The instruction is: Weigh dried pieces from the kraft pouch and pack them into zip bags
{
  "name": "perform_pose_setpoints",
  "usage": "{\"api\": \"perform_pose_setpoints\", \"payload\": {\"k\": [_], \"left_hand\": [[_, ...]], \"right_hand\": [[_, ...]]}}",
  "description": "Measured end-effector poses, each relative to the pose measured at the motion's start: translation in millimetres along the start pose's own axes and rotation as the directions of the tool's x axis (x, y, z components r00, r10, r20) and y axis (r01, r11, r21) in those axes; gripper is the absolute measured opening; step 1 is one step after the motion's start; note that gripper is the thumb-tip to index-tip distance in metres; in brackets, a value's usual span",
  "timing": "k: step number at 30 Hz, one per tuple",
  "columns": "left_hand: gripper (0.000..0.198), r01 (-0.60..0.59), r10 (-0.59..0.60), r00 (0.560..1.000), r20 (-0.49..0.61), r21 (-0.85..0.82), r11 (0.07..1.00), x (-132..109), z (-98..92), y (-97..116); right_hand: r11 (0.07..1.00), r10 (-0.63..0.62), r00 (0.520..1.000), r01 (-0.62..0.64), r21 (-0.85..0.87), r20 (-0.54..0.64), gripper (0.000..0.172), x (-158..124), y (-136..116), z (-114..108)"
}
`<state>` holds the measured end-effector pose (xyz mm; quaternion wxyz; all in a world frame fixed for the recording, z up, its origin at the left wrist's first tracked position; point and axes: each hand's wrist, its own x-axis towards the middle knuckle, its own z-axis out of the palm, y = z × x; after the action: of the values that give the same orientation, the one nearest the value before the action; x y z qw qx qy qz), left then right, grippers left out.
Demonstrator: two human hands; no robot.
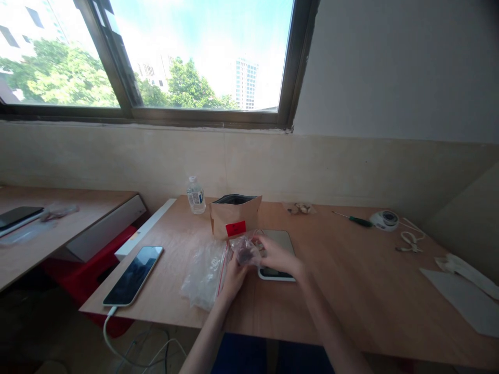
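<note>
Between my two hands is a small clear plastic bag (245,248) with something dark showing through it. My left hand (234,272) grips the bag from below and to the left. From the right, my right hand (275,252) has its fingers closed at the bag's side; whether it also holds some small item I cannot make out. Under my right hand lies a flat kitchen scale (278,238), partly hidden. Just behind the bag stands an open brown paper pouch (234,215) with a red label. A stack of clear zip bags (202,275) lies left of my left hand.
A phone (134,275) with a plugged-in cable lies at the table's left. A water bottle (196,196) stands at the back. Along the back right are a small bag of brown pieces (299,209), a green screwdriver (359,222) and a white dome camera (385,221) with its cable.
</note>
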<state>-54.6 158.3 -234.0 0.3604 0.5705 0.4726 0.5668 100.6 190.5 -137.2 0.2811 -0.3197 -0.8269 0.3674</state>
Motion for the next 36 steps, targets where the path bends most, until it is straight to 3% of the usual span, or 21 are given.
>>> {"api": "perform_pose_setpoints", "payload": {"k": [4, 7, 11, 16, 20, 23, 29, 36], "left_hand": [[0.056, 0.014, -0.014, 1.000, 0.025, 0.014, 1.000, -3, -0.8, 1], [0.063, 0.041, -0.042, 0.999, 0.014, 0.031, 0.999, -5, -1.4, 0], [0.054, 0.068, -0.068, 0.998, 0.006, 0.015, 0.998, -5, -1.5, -2], [0.039, 0.021, -0.021, 1.000, -0.002, -0.083, 0.996, -4, -0.9, 4], [0.036, 0.076, -0.082, 0.996, -0.031, -0.167, 0.983, -3, 0.0, 7], [0.031, 0.148, -0.161, 0.986, -0.041, -0.218, 0.965, -3, 0.4, 7], [0.030, 0.260, -0.281, 0.958, -0.060, -0.231, 0.938, -5, -1.9, 11], [0.032, 0.277, -0.297, 0.955, -0.004, -0.347, 0.896, -4, -1.4, 16]], "right_hand": [[0.982, 0.027, 0.999, -0.019, -0.186, 0.040, 0.054, 11, 1, 5], [0.967, 0.018, 1.000, -0.018, -0.254, -0.002, 0.055, 16, 1, 11], [0.983, -0.044, 0.995, 0.028, -0.184, -0.086, 0.039, 17, 1, 18], [0.998, 0.011, 0.994, -0.018, -0.058, -0.112, 0.023, 15, -1, 22], [0.998, 0.045, 0.990, -0.040, 0.044, -0.131, 0.017, 16, -2, 24], [0.993, 0.069, 0.979, -0.049, 0.107, -0.192, 0.018, 19, 1, 27], [0.981, 0.083, 0.946, -0.023, 0.190, -0.315, 0.036, 26, 6, 27], [0.972, 0.068, 0.935, 0.016, 0.234, -0.347, 0.022, 27, -1, 13]]}}
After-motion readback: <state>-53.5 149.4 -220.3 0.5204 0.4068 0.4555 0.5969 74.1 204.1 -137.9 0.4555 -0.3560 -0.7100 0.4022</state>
